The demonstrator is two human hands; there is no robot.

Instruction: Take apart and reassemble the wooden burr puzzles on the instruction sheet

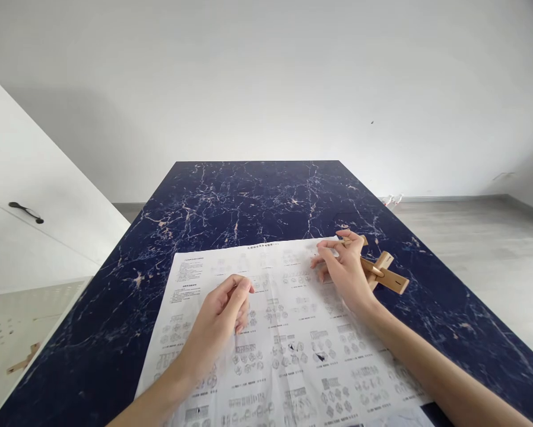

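My left hand [228,305] is loosely curled over the middle of the large white paper sheet printed with rows of small grey figures [269,350], thumb folded across the fingers and nothing visible in its grasp; I can't tell whether it presses on the paper. My right hand [344,267] is partly open at the sheet's upper right corner, fingers bent and spread. Just beyond it, on the dark blue, white-veined marbled tabletop [257,201], lie the crossed light-brown wooden slats [389,279], with another light-brown wooden piece [361,240] partly behind my fingers; whether I touch either, I can't make out. The sheet lies across the near part of the tabletop, creased and slightly wavy, so I judge it best handled with flat, light palms and smoothed outward from the folds. Two dark spots [320,357] low on it look like tears, and pulling there could widen them. For reading the figures, my wrists would do better off the print, and the right hand should lift clear of the wood rather than brush it.
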